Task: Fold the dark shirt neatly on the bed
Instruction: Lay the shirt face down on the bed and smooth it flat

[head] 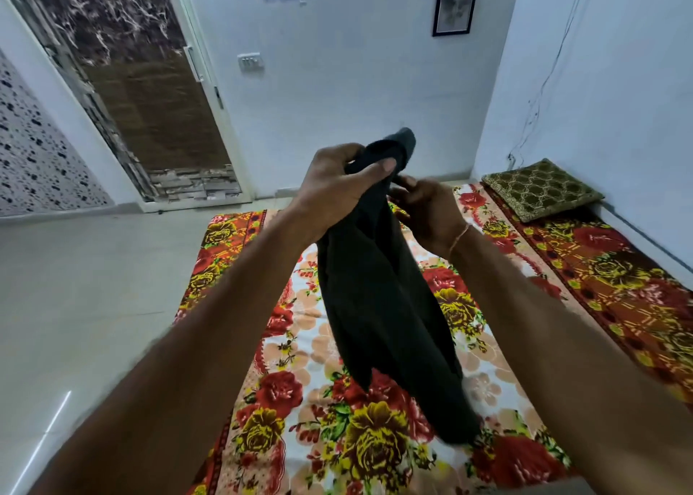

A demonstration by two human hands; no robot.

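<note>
The dark shirt (378,299) hangs bunched in the air over the bed (330,438), which is covered with a red, yellow and white floral sheet. My left hand (337,191) grips the shirt's top end, with the thumb pressed across the cloth. My right hand (427,213) is just to the right of it and slightly lower, its fingers pinching the shirt's edge near the top. The shirt's lower end dangles close above the sheet, slightly blurred.
A green patterned cushion (540,187) lies at the bed's far right corner, against the white wall (607,101). Pale tiled floor (93,288) runs along the left of the bed. A door (150,93) stands at the back left.
</note>
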